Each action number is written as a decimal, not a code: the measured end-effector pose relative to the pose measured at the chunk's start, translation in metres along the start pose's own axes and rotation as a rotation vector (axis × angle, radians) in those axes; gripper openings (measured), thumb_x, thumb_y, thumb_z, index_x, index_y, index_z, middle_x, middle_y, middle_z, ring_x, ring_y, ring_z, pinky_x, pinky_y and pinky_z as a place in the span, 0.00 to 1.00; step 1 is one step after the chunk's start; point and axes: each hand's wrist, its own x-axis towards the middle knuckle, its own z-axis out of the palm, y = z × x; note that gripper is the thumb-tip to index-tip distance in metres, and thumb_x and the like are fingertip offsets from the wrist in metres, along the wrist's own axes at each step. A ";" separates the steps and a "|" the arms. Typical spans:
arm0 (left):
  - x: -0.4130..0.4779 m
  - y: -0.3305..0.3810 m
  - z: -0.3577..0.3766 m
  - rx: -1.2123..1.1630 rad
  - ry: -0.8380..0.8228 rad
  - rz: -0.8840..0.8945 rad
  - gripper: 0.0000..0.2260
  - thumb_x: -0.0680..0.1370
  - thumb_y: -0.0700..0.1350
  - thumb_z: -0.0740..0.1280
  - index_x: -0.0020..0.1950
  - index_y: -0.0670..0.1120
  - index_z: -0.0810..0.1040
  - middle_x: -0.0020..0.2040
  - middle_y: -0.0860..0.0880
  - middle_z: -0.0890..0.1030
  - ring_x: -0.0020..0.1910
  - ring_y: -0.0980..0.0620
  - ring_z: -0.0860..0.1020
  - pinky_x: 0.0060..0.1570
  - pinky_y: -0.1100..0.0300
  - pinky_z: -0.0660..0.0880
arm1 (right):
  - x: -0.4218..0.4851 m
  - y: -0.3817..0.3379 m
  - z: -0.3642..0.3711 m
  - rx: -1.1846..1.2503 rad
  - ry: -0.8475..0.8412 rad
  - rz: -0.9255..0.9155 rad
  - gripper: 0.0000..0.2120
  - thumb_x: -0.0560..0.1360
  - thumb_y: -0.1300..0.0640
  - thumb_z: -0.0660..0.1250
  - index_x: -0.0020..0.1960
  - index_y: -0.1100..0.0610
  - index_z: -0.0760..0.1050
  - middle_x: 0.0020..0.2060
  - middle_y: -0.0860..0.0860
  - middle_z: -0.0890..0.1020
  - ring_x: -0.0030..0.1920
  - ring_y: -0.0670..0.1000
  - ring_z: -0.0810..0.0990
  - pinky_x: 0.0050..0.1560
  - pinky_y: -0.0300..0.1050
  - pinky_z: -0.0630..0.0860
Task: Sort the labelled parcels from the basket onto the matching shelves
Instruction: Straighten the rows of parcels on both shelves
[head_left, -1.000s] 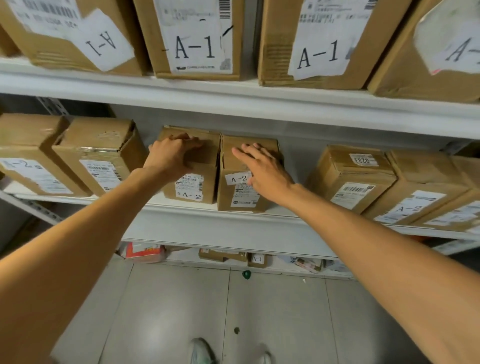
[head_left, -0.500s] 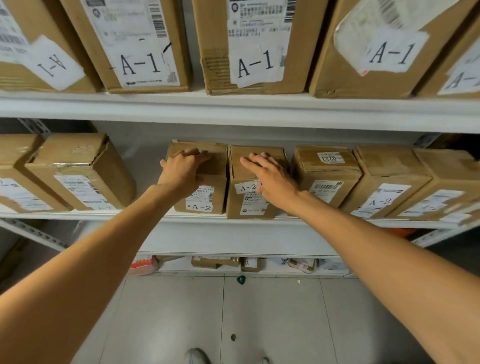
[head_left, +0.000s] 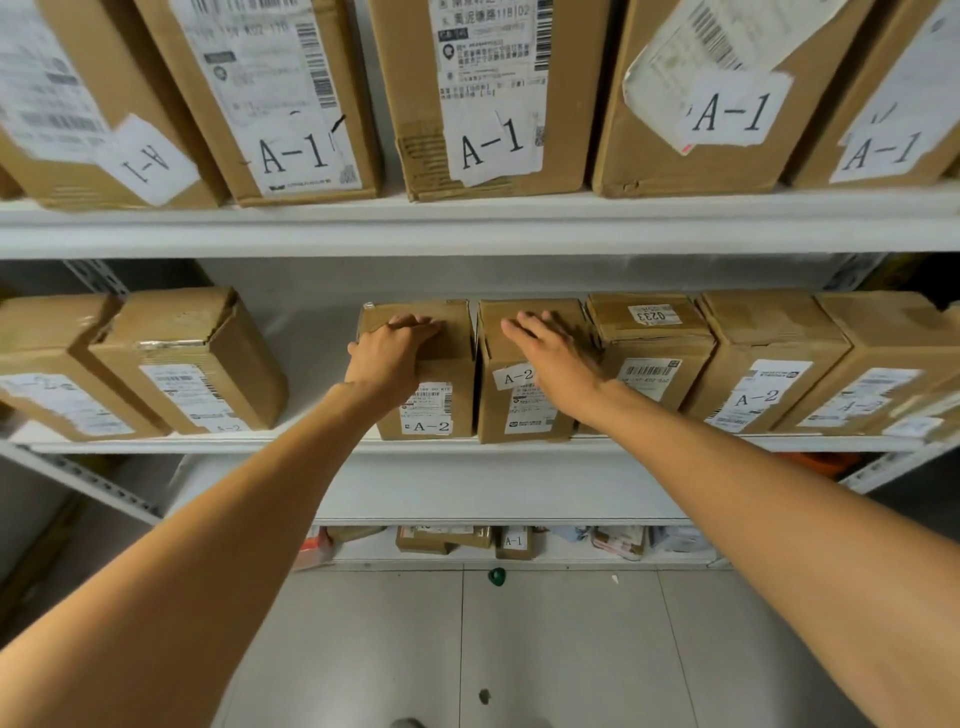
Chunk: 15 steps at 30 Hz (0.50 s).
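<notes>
Floor (head_left: 561, 649): pale grey tiles. A small green object (head_left: 496, 576) lies on them just in front of the bottom shelf (head_left: 519, 564). On that low shelf sit small parcels, one marked A-1 (head_left: 513, 542), with loose packets beside it.

Both bare forearms reach up and forward to the middle shelf (head_left: 208, 446).

Left hand (head_left: 387, 358): palm on the top front edge of a brown parcel (head_left: 441, 364), fingers laid flat across its top and thumb at its left side. The grip is loose, flat rather than clenched. Front label reads A-2.

Right hand (head_left: 558, 358): open, fingers spread and flat on top of the neighbouring parcel (head_left: 501, 410), also labelled A-2. It presses and does not clasp.

The two parcels stand upright, side by side, touching or nearly so, at the front edge of the middle shelf. To their right is a row of three more cartons, the nearest (head_left: 649, 343) right against the right-hand parcel and bearing a small sticker "0233"; the next (head_left: 763, 374) reads A-2. To the left, across a gap, two tilted cartons (head_left: 192, 358) lean together.

Upper shelf (head_left: 467, 228): five large cartons marked A-1 (head_left: 488, 93), the leftmost one's tag stuck on askew.
</notes>
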 end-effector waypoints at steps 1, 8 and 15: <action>-0.001 0.000 0.001 0.009 0.009 -0.003 0.27 0.78 0.42 0.67 0.75 0.54 0.64 0.73 0.47 0.67 0.65 0.40 0.71 0.62 0.39 0.70 | -0.002 -0.003 -0.002 0.006 -0.011 0.014 0.45 0.71 0.79 0.58 0.79 0.51 0.47 0.78 0.53 0.49 0.77 0.59 0.46 0.76 0.56 0.47; -0.011 0.009 -0.015 0.075 -0.097 0.004 0.34 0.77 0.43 0.69 0.78 0.54 0.55 0.78 0.51 0.56 0.77 0.46 0.54 0.67 0.28 0.44 | -0.013 -0.025 -0.030 -0.083 -0.101 0.073 0.38 0.77 0.70 0.62 0.78 0.58 0.44 0.78 0.59 0.47 0.77 0.62 0.45 0.74 0.57 0.52; -0.046 -0.001 -0.042 0.136 -0.075 0.094 0.32 0.75 0.42 0.70 0.76 0.54 0.61 0.72 0.47 0.68 0.63 0.43 0.75 0.57 0.49 0.75 | -0.013 -0.082 -0.053 -0.147 0.012 -0.181 0.21 0.75 0.61 0.67 0.67 0.61 0.67 0.65 0.57 0.71 0.66 0.56 0.69 0.67 0.50 0.68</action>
